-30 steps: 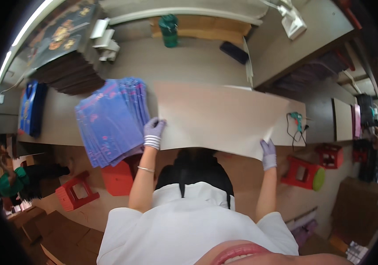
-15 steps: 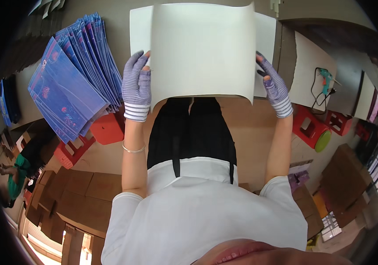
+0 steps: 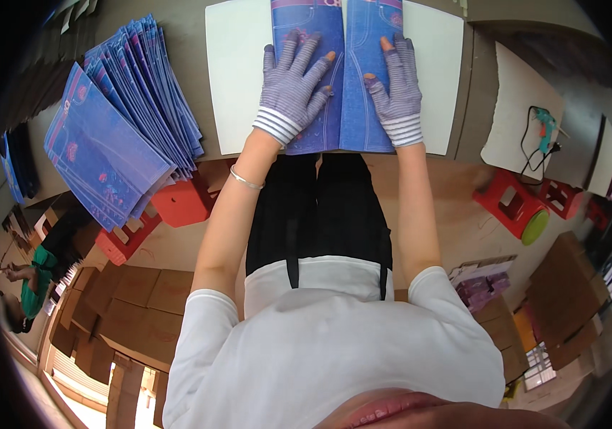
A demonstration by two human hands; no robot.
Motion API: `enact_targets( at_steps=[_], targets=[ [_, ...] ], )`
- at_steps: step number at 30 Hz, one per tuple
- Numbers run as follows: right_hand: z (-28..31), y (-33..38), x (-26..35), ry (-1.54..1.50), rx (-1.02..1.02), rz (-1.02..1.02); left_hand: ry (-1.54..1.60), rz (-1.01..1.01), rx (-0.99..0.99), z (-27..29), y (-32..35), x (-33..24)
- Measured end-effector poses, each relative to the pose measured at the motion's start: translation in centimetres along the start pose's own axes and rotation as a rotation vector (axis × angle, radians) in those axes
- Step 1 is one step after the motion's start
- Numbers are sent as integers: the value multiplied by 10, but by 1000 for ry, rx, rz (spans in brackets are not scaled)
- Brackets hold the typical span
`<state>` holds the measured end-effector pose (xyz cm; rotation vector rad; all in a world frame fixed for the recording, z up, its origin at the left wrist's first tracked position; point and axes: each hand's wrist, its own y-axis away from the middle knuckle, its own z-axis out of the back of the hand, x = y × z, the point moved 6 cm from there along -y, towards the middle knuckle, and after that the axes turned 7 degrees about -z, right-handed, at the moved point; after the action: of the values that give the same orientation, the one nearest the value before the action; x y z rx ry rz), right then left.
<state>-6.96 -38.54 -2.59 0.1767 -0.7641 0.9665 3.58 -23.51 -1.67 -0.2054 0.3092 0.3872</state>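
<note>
A printed blue sheet [image 3: 327, 93] lies on a white board [image 3: 242, 93], its two sides folded inward so their edges nearly meet along the middle. My left hand [image 3: 294, 89], in a purple striped glove with some bare fingertips, presses flat on the left flap with its fingers spread. On the right flap rests my right hand [image 3: 397, 93], gloved alike, its fingers stretched toward the far side. Neither hand grips anything. The sheet's far end runs out of the picture.
To the left, a fanned stack of blue printed sheets [image 3: 113, 157] overhangs the table edge. A teal glue gun [image 3: 545, 129] with a black cord lies on a pale board [image 3: 517, 107] at right. Red stools [image 3: 510, 204] stand below, and cardboard boxes [image 3: 141, 307] are behind on the left.
The sheet's sides, curling upward with the white face showing, now lie folded down with the blue print up. Both hands moved inward from its outer edges onto the flaps.
</note>
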Motion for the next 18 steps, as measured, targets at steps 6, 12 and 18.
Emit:
enact_targets(
  at_steps=[6,12,18],
  targets=[
    [-7,0,-5,223,42,8,-35,-32,62,-1,-1,0],
    [-9,-1,-1,261,89,-3,-29,-24,41,-2,7,11],
    [-18,-2,9,358,115,-2,-16,-25,25,-5,9,15]
  ],
)
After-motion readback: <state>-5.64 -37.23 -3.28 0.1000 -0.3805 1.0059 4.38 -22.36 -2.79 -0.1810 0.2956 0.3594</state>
